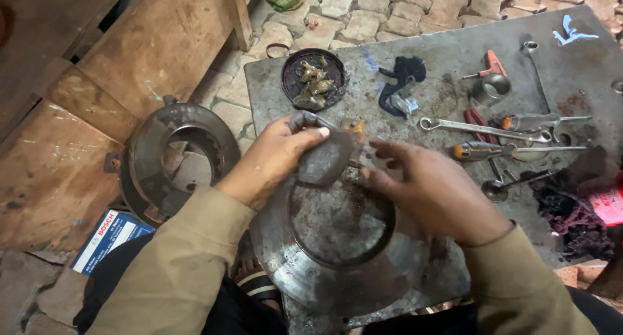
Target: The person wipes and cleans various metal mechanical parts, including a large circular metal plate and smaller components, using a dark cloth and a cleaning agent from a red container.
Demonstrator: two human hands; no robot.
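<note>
My left hand (269,158) grips a dark, greasy rag (322,157) wrapped around a small part, held above a large round metal disc with a wide centre hole (337,270). My right hand (433,191) is beside it, fingers spread and blurred, tips touching the rag's right edge near a small orange-tipped piece (355,127). The disc lies on a grey metal sheet (441,69) in front of me. Both sleeves are khaki.
A second ring-shaped housing (175,155) sits on the ground at left beside a blue and white box (107,236). On the sheet: a round tray of greasy parts (314,79), spanner (483,129), screwdrivers (513,151), metal ring (492,87), dark rags (571,208). Wooden planks (97,62) stand at left.
</note>
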